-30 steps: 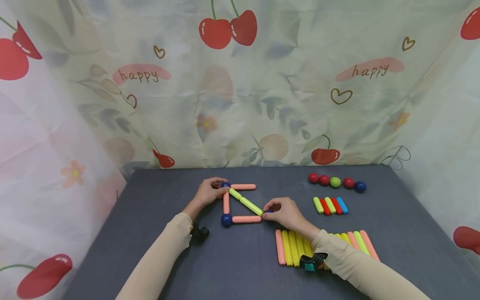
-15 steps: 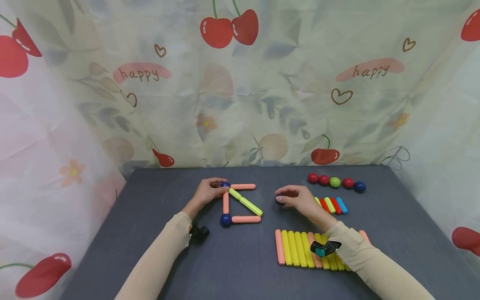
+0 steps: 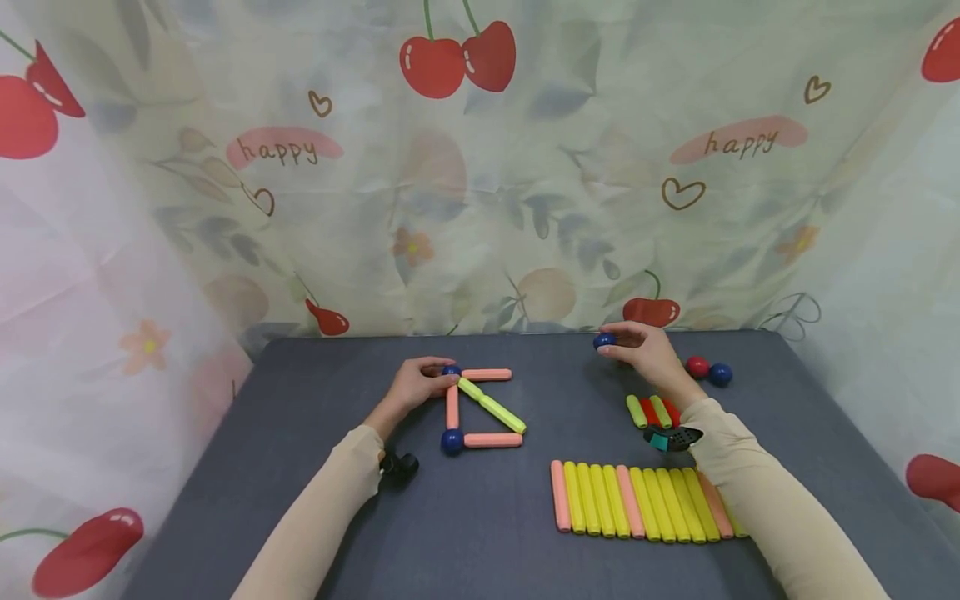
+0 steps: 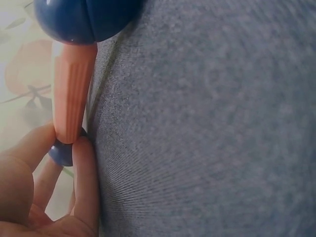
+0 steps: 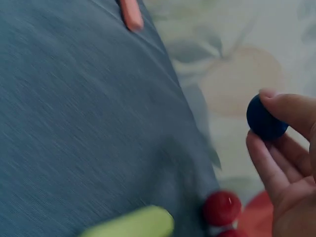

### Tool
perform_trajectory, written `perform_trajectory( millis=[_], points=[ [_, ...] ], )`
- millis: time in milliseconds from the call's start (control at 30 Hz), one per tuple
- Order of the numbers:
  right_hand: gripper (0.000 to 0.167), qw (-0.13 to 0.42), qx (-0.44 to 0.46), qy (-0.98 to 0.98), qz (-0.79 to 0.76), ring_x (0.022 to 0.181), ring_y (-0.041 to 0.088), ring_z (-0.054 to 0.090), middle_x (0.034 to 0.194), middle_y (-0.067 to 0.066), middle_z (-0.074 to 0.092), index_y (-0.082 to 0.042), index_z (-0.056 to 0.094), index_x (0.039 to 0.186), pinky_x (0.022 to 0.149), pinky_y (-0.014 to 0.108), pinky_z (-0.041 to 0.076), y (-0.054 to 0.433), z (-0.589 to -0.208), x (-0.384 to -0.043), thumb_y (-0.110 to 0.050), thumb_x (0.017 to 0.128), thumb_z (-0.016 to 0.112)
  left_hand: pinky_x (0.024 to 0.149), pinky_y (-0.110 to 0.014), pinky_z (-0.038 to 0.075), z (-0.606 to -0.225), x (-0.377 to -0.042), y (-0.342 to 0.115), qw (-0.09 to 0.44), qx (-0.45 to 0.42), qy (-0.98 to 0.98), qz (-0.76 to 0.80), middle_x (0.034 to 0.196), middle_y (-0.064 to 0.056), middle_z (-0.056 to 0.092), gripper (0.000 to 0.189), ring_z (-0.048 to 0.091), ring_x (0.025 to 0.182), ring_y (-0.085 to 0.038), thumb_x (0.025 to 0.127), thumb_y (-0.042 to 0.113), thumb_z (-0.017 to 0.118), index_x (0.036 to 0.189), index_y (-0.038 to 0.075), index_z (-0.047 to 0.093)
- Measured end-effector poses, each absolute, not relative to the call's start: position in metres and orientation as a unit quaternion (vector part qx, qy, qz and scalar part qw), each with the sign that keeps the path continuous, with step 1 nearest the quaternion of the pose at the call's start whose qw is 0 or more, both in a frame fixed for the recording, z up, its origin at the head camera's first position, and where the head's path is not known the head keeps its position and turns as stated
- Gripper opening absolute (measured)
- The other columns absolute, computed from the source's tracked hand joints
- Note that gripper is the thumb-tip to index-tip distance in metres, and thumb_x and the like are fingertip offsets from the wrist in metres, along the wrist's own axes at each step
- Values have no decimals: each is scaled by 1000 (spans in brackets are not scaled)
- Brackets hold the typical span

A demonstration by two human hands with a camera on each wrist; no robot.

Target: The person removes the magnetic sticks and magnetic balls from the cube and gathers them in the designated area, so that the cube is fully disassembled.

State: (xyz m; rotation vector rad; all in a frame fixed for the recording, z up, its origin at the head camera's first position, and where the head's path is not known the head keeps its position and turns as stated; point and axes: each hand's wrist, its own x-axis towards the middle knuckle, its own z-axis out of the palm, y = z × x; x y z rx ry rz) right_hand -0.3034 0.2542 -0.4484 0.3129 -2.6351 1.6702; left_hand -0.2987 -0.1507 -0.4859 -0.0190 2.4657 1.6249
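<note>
At the far left of the table, my left hand (image 3: 418,387) pinches a dark blue ball (image 3: 452,371) where a pink stick (image 3: 452,407) joins it; thumb and finger (image 4: 85,182) show at that joint in the left wrist view. The pink stick runs to a second blue ball (image 3: 452,441), nearer me. Another pink stick (image 3: 487,375) leads right from the upper ball and one (image 3: 492,440) from the lower. A jointed lime stick (image 3: 491,406) slants between them. My right hand (image 3: 651,357) holds a blue ball (image 5: 265,118) by thumb and fingertips, raised near the table's back edge.
A red ball (image 3: 697,367) and a blue ball (image 3: 721,375) lie at the back right; the right hand hides others. Short lime and red sticks (image 3: 637,412) lie before them. A row of long yellow and pink sticks (image 3: 600,500) lies at front right, partly under my right sleeve.
My right hand has carried the blue ball away from the lime stick's lower end, back and to the right toward the row of balls. The left hand has stayed in place.
</note>
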Motion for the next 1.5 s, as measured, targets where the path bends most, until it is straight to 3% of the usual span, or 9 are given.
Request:
perform_trajectory(
  millis=[133, 267, 400, 600, 833, 1133, 1500],
  points=[
    [50, 47, 103, -858, 501, 94, -6, 64, 123, 11, 68, -8, 63, 130, 83, 13, 52, 268, -450, -316, -35, 90, 73, 79, -28, 61, -486, -300, -151, 95, -10, 826, 556, 124, -18, 61, 37, 67, 101, -21, 88, 19, 76, 125, 13, 69],
    [48, 59, 90, -881, 460, 93, -6, 62, 121, 12, 69, -10, 65, 127, 86, 18, 50, 278, -456, -326, -37, 89, 74, 78, -28, 61, -487, -301, -149, 96, -11, 821, 563, 122, -18, 62, 38, 69, 93, -18, 87, 18, 77, 124, 13, 70],
    [47, 60, 81, -892, 441, 90, -2, 62, 117, 14, 71, -7, 67, 124, 84, 23, 50, 282, -462, -333, -36, 87, 76, 78, -28, 61, -487, -301, -148, 97, -11, 821, 563, 119, -17, 63, 38, 69, 91, -16, 87, 18, 77, 124, 13, 70],
    [45, 54, 89, -899, 425, 92, 2, 64, 116, 13, 72, -10, 68, 121, 81, 16, 49, 279, -467, -338, -37, 86, 77, 79, -30, 61, -488, -301, -148, 94, -7, 821, 564, 120, -18, 62, 38, 69, 92, -17, 88, 17, 76, 125, 12, 69],
    [46, 40, 86, -906, 412, 95, 17, 67, 116, 14, 72, -7, 69, 121, 77, 17, 51, 276, -472, -338, -35, 86, 78, 79, -29, 61, -488, -300, -149, 100, -8, 819, 564, 121, -18, 62, 38, 68, 91, -16, 88, 18, 76, 125, 12, 69],
    [41, 35, 90, -915, 392, 82, 20, 66, 115, 15, 71, -8, 70, 121, 70, 23, 53, 274, -477, -338, -31, 88, 76, 79, -29, 61, -488, -300, -150, 97, -12, 828, 552, 120, -16, 63, 36, 68, 94, -17, 88, 20, 76, 124, 14, 70],
    [42, 29, 101, -919, 379, 93, 25, 65, 118, 17, 69, -6, 67, 124, 75, 24, 52, 274, -480, -338, -28, 89, 75, 77, -28, 61, -490, -301, -150, 91, -16, 833, 546, 120, -16, 63, 35, 69, 91, -17, 87, 20, 77, 122, 16, 71]
  ],
)
